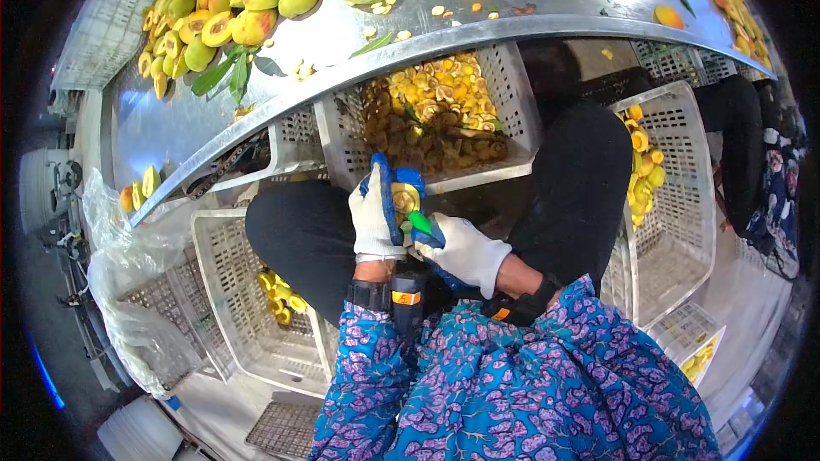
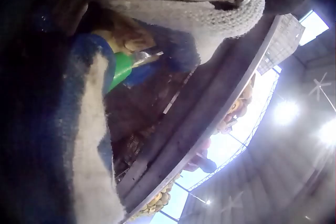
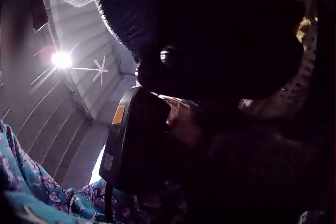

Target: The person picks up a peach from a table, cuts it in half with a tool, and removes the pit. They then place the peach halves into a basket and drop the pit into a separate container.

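Note:
My left hand [image 1: 373, 213], in a white glove with a blue coated palm, holds a yellow peach half [image 1: 406, 198] over the lap. My right hand [image 1: 465, 249], gloved the same way, grips a green-handled tool [image 1: 419, 222] right at the fruit. In the left wrist view the tool's green handle [image 2: 122, 70] ends in a short metal tip [image 2: 148, 57], close to the cut face of the peach half [image 2: 128, 37]. The right wrist view is mostly dark, with the glove [image 3: 115, 16] in shadow.
Whole and halved peaches [image 1: 299, 0] lie piled on a metal table [image 1: 325, 38]. Below its edge stands a crate [image 1: 342, 141] of yellow and brown scraps. Crates with yellow pieces flank the legs, one left [image 1: 248, 324], one right [image 1: 683, 171]. Plastic sheeting [image 1: 128, 265] hangs at left.

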### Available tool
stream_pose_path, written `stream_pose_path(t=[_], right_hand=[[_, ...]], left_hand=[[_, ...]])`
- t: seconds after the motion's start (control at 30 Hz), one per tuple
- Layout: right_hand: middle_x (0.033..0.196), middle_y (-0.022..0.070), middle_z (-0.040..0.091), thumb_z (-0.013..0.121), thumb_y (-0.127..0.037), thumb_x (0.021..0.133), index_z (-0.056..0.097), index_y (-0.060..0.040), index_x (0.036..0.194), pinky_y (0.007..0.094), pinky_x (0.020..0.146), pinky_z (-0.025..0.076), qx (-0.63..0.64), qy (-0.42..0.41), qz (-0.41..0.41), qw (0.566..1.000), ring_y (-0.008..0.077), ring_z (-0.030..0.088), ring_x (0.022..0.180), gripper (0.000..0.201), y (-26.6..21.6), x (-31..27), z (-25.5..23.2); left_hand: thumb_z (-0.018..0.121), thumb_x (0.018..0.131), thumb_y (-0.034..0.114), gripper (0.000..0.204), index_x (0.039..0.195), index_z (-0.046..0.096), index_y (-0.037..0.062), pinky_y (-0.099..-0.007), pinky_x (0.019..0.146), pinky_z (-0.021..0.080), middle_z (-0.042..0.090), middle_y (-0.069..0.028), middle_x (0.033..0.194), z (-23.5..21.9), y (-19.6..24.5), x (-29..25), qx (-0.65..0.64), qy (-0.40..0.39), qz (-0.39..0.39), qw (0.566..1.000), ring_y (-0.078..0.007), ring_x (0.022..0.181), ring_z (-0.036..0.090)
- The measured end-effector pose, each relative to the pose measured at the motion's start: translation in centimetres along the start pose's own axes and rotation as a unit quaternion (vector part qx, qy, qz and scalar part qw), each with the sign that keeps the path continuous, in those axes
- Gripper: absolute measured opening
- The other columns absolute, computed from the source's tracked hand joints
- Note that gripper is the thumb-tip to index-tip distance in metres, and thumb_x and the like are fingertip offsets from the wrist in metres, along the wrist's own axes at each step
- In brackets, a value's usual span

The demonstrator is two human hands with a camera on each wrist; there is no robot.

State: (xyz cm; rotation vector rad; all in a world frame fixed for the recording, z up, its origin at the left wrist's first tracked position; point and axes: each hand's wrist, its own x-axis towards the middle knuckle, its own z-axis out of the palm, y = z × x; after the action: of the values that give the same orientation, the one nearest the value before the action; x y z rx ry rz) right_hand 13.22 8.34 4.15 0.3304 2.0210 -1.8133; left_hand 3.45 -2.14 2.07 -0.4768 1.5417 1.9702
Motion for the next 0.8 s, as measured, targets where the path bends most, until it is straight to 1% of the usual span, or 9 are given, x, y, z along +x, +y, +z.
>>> stream_pose_path(t=[0.07,0.17,0.3,0.43,0.57,0.63,0.7,0.77,0.8], right_hand=[[0.086,0.0197,0.060,0.057,-0.016,0.082,0.055,0.0001,0.094,0.0382,0.070,0.045,0.120,-0.057,-0.010,0.991,0.0347,0.058,0.081,0.020,1.5,0.6,0.0],[0.086,0.0190,0.060,0.058,-0.017,0.082,0.055,-0.0002,0.096,0.0384,0.071,0.045,0.043,0.027,-0.018,0.999,0.0345,0.058,0.081,0.021,0.8,0.0,1.2],[0.085,0.0182,0.060,0.058,-0.016,0.082,0.055,-0.0006,0.095,0.0380,0.071,0.046,-0.063,0.050,-0.008,0.997,0.0342,0.057,0.079,0.020,0.9,0.3,1.3],[0.086,0.0206,0.060,0.059,-0.021,0.082,0.056,0.0001,0.094,0.0406,0.072,0.045,0.143,-0.089,0.022,0.985,0.0372,0.057,0.081,0.025,3.6,1.4,0.5],[0.078,0.0077,0.060,0.058,-0.019,0.084,0.056,-0.0005,0.090,0.0321,0.068,0.045,-0.080,0.034,0.037,0.996,0.0176,0.057,0.072,0.019,1.2,0.2,0.7],[0.072,0.0034,0.058,0.056,-0.022,0.087,0.057,-0.0032,0.088,0.0300,0.062,0.045,0.098,-0.045,-0.010,0.994,0.0137,0.058,0.069,0.019,4.3,1.8,0.6],[0.070,0.0011,0.056,0.055,-0.024,0.089,0.057,-0.0057,0.087,0.0259,0.056,0.043,0.281,-0.099,0.142,0.944,0.0095,0.054,0.063,0.018,0.4,0.5,-1.4],[0.069,-0.0004,0.054,0.055,-0.022,0.089,0.057,-0.0068,0.088,0.0226,0.054,0.040,0.271,-0.062,0.018,0.960,0.0061,0.047,0.061,0.016,3.4,1.4,0.6],[0.070,-0.0009,0.054,0.055,-0.022,0.089,0.056,-0.0066,0.089,0.0231,0.055,0.040,0.276,-0.049,0.012,0.960,0.0062,0.048,0.062,0.015,3.1,1.2,0.7]], left_hand=[[0.055,0.089,0.036,0.038,0.074,0.061,0.0012,-0.0254,0.045,0.046,0.061,-0.0076,0.063,-0.1,-0.3,0.1,0.006,0.011,0.015,1.000,-0.0144,0.049,0.056],[0.043,0.092,0.043,0.050,0.078,0.060,-0.0012,-0.0317,0.045,0.049,0.061,-0.0128,0.063,0.1,0.2,-0.2,0.010,-0.042,0.021,0.999,-0.0227,0.048,0.058],[0.042,0.092,0.046,0.052,0.081,0.059,-0.0017,-0.0328,0.047,0.050,0.061,-0.0142,0.064,-1.0,-1.1,0.8,0.003,-0.020,0.008,1.000,-0.0234,0.051,0.059],[0.042,0.093,0.044,0.051,0.082,0.058,-0.0026,-0.0347,0.050,0.051,0.061,-0.0147,0.067,-1.1,-1.3,1.4,0.023,0.008,0.022,0.999,-0.0247,0.054,0.060],[0.050,0.091,0.039,0.039,0.081,0.061,0.0029,-0.0263,0.054,0.049,0.062,-0.0066,0.070,-0.3,-0.9,0.4,0.023,-0.016,-0.007,1.000,-0.0154,0.058,0.060],[0.045,0.092,0.043,0.044,0.087,0.059,0.0019,-0.0298,0.062,0.051,0.062,-0.0090,0.078,-0.6,-0.9,0.8,-0.055,-0.075,-0.029,0.995,-0.0189,0.067,0.060],[0.037,0.093,0.049,0.053,0.096,0.057,0.0001,-0.0348,0.068,0.053,0.061,-0.0131,0.085,0.1,-0.6,0.3,-0.138,-0.126,-0.008,0.982,-0.0243,0.075,0.061],[0.039,0.093,0.046,0.049,0.097,0.056,0.0001,-0.0363,0.072,0.052,0.060,-0.0124,0.089,1.2,-0.7,-0.4,-0.112,-0.075,0.063,0.989,-0.0227,0.082,0.060],[0.040,0.093,0.045,0.048,0.097,0.056,-0.0001,-0.0366,0.071,0.052,0.060,-0.0126,0.088,1.1,-1.2,-0.4,-0.069,-0.067,0.097,0.991,-0.0226,0.081,0.060]])
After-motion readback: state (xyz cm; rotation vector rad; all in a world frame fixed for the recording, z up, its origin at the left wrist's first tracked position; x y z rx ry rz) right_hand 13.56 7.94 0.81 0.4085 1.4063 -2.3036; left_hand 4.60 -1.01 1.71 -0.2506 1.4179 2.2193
